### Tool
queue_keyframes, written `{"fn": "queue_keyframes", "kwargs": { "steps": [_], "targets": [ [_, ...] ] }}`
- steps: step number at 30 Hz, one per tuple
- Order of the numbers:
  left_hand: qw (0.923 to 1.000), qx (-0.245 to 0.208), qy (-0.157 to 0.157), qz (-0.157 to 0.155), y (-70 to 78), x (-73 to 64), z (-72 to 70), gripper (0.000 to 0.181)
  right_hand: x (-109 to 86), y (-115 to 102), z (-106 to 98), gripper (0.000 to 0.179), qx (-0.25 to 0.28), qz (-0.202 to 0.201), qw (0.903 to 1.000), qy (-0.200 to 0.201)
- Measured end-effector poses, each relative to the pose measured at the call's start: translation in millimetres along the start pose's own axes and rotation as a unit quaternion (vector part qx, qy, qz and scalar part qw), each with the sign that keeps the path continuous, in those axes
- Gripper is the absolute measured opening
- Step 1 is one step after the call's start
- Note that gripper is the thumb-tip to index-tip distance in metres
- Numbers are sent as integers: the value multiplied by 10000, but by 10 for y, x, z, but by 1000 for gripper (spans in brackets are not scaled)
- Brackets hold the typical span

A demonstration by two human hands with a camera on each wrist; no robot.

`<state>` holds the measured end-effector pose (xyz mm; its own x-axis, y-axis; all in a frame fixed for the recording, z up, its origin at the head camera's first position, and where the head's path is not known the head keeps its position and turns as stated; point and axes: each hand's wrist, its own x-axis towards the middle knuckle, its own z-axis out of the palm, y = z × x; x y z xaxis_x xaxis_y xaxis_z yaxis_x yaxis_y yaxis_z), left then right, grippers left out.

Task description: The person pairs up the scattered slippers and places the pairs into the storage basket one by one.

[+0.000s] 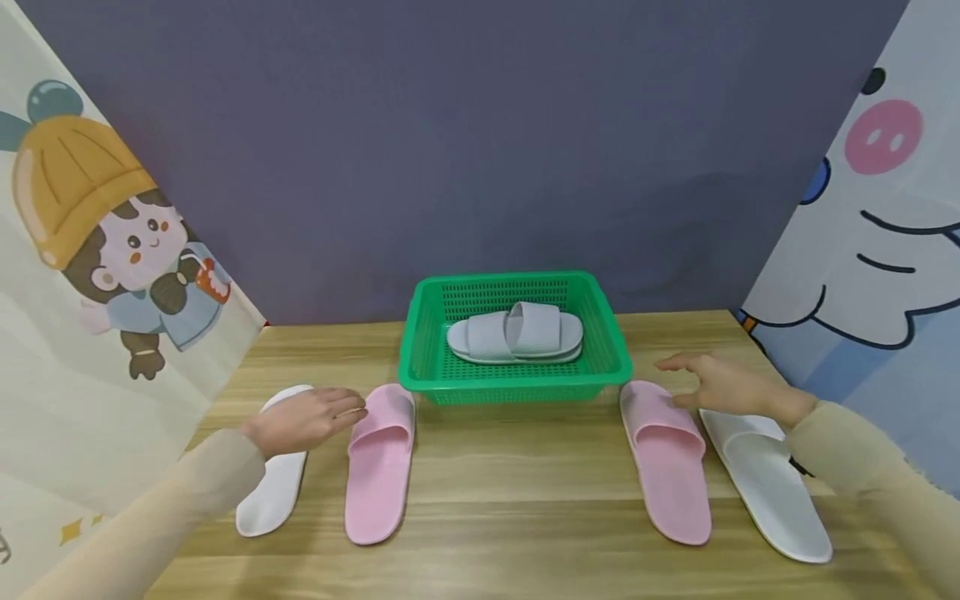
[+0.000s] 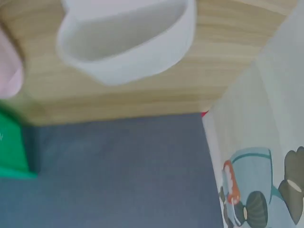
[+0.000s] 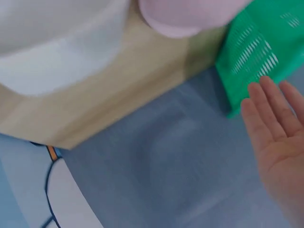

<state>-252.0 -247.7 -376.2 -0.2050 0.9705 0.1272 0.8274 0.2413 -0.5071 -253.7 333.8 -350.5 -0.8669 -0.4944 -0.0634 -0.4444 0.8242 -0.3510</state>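
Observation:
My left hand [image 1: 309,419] is stretched over the left white slipper [image 1: 273,496], covering its upper part. Its fingertips reach the edge of the left pink slipper [image 1: 377,487]. On the other side, my right hand [image 1: 731,388] hovers above the toe ends of the right pink slipper [image 1: 673,483] and the right white slipper [image 1: 776,492], thumb and fingers spread apart. Both hands hold nothing. The right wrist view shows the palm and straight fingers [image 3: 273,111]; the left wrist view has the white slipper [image 2: 128,61] but no hand.
Between the hands, at the back of the wooden table [image 1: 517,508], stands a green plastic basket [image 1: 510,387]. A pair of pale grey slippers [image 1: 491,337] lies nested inside it. A dark panel [image 1: 480,150] rises behind, with cartoon-printed sheets [image 1: 135,267] on both sides.

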Motion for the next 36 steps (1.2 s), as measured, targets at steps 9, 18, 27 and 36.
{"fn": "queue_keyframes", "kwargs": {
  "steps": [9,18,27,36],
  "targets": [
    [9970,-716,-256,149,2,20,314,45,74,205,349,70,246,-324,9987,-307],
    [9870,-1099,-777,883,-78,177,524,81,126,349,479,78,568,-229,9948,-814],
    [9809,-1193,-824,1294,-55,334,700,101,110,435,517,82,1177,105,9842,-1322],
    [9820,-1281,-659,1223,-90,314,735,100,146,418,503,84,1134,218,9858,-1219]
  ]
}}
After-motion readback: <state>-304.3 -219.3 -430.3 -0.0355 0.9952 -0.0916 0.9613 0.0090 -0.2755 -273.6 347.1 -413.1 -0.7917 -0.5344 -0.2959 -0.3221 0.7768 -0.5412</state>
